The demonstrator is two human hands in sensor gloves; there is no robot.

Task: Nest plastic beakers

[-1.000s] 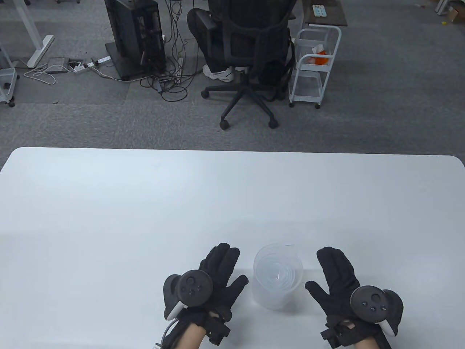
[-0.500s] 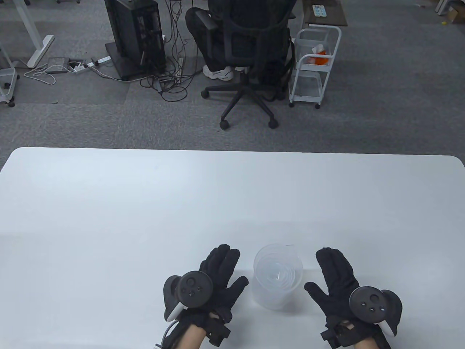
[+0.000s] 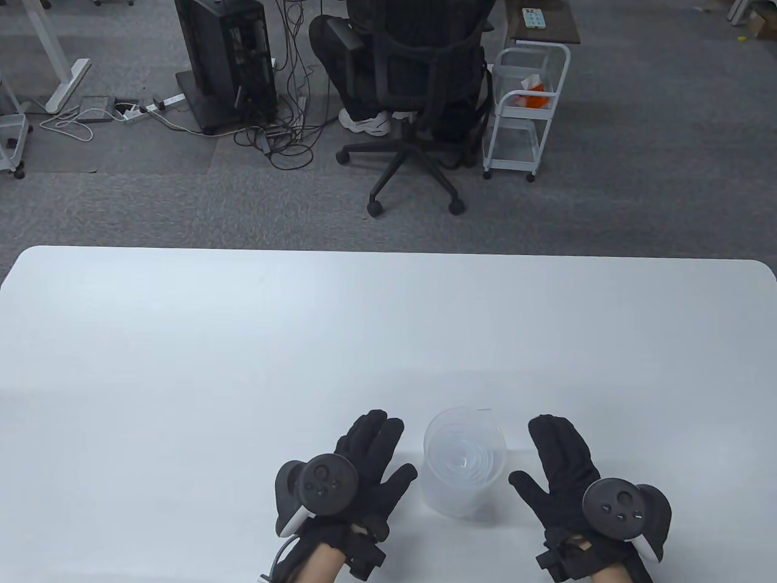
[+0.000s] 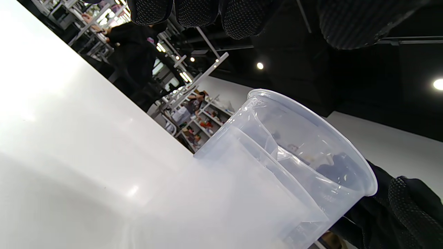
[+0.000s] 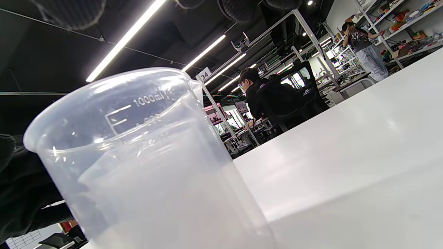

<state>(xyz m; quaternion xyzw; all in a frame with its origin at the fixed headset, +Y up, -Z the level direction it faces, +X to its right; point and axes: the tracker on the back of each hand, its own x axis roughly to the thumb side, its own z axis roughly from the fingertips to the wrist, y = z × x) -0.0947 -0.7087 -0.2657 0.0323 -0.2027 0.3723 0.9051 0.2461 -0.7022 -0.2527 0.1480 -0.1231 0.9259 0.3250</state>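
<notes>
A stack of clear plastic beakers [image 3: 464,463], smaller ones nested inside a 1000 ml one, stands upright on the white table [image 3: 243,340] near its front edge. It also shows in the left wrist view [image 4: 277,173] and the right wrist view [image 5: 145,166]. My left hand [image 3: 367,464] rests flat and open on the table just left of the stack, not touching it. My right hand [image 3: 561,464] rests flat and open just right of the stack, also apart from it. Neither hand holds anything.
Beyond the table's far edge, on the grey carpet, a person sits in a black office chair [image 3: 419,109], with a white wire cart [image 3: 525,109] to the right and a computer tower [image 3: 224,61] with cables to the left.
</notes>
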